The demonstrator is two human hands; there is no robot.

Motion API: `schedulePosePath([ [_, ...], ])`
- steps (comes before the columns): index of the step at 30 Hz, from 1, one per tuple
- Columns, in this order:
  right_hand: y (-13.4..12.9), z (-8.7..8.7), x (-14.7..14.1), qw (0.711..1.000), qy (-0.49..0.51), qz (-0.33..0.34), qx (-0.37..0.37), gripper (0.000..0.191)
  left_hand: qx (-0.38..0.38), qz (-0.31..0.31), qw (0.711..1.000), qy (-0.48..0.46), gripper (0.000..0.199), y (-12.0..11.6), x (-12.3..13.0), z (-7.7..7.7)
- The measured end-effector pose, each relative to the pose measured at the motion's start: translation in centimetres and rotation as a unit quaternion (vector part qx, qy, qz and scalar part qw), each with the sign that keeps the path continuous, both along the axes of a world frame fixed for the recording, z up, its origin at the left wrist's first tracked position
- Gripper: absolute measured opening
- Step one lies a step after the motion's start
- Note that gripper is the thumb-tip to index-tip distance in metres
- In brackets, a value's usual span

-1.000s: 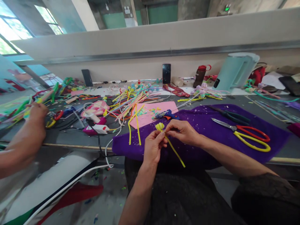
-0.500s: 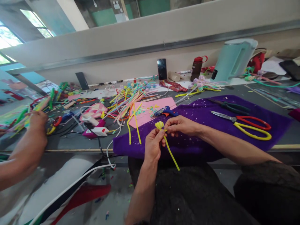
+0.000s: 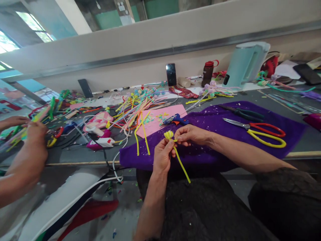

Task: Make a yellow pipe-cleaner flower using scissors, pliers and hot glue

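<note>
A yellow pipe-cleaner flower (image 3: 169, 135) stands up from the pinched fingers of my left hand (image 3: 162, 155), its long yellow stem slanting down to the right below them. My right hand (image 3: 190, 135) pinches at the flower's base, on what seems to be a short yellow end mostly hidden by the fingers. Both hands are over the front of a purple cloth (image 3: 208, 157). Just beyond them lies a blue glue gun (image 3: 178, 119), partly on a pink board (image 3: 152, 125). Two loose yellow pipe cleaners (image 3: 145, 137) rest to the left of my hands.
Scissors with red and yellow handles (image 3: 265, 134) and dark-handled pliers (image 3: 248, 114) lie on the cloth at right. A heap of coloured pipe cleaners (image 3: 135, 107), a phone (image 3: 171, 75), a bottle (image 3: 208, 73) and a kettle (image 3: 242, 65) stand behind. A co-worker's hands (image 3: 36, 132) work at left.
The view has shifted slightly, so most things sit a little further left. My hands keep their pinch on the yellow flower. At left, the co-worker's far hand shows more.
</note>
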State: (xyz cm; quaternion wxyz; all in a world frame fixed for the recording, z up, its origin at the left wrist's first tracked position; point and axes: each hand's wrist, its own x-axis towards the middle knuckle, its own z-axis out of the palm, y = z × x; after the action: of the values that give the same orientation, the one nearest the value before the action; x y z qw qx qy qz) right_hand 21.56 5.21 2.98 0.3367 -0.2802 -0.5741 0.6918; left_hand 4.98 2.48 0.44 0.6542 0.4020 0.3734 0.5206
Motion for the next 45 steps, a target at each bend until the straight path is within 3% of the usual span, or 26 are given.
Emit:
schedulePosePath([
  [6,0.2,0.4,0.3,0.999,-0.027,0.010,0.035,0.019,-0.005,-0.003,1.000,-0.014,0.024,-0.1,0.0,0.1],
  [9,1.0,0.9,1.3,0.989,-0.078,-0.075,0.101,0.027,-0.019,0.007,0.999,-0.043,0.023,0.0,-0.7,0.4],
  [12,2.0,0.8,2.5,0.933,-0.193,-0.224,0.206,0.034,-0.037,0.020,0.996,-0.077,0.022,0.4,-1.9,0.7],
  [15,2.9,0.2,3.2,0.864,-0.310,-0.293,0.267,0.034,-0.044,0.032,0.993,-0.109,0.024,1.0,-3.0,0.9],
  [21,4.5,0.6,3.3,0.767,-0.452,-0.333,0.311,0.023,-0.070,0.041,0.988,-0.132,0.025,1.7,-3.5,0.7],
  [26,6.8,0.2,2.7,0.741,-0.534,-0.296,0.279,0.026,-0.063,0.044,0.988,-0.137,0.023,1.7,-3.4,0.4],
  [31,8.0,-0.6,1.9,0.754,-0.532,-0.294,0.248,0.018,-0.049,0.037,0.988,-0.138,0.022,1.5,-3.6,0.2],
  [38,5.0,0.5,2.5,0.828,-0.397,-0.301,0.259,0.037,-0.063,0.009,0.982,-0.179,0.023,1.5,-4.0,0.0],
  [40,3.7,1.1,2.5,0.850,-0.332,-0.314,0.263,0.038,-0.064,0.004,0.979,-0.195,0.022,1.4,-4.2,-0.1],
  [43,1.9,1.7,2.2,0.907,-0.161,-0.332,0.204,0.023,-0.062,-0.003,0.975,-0.212,0.022,1.3,-4.2,-0.2],
  [45,0.8,2.0,1.7,0.917,-0.099,-0.344,0.175,0.017,-0.060,-0.004,0.974,-0.217,0.021,1.2,-4.2,-0.2],
])
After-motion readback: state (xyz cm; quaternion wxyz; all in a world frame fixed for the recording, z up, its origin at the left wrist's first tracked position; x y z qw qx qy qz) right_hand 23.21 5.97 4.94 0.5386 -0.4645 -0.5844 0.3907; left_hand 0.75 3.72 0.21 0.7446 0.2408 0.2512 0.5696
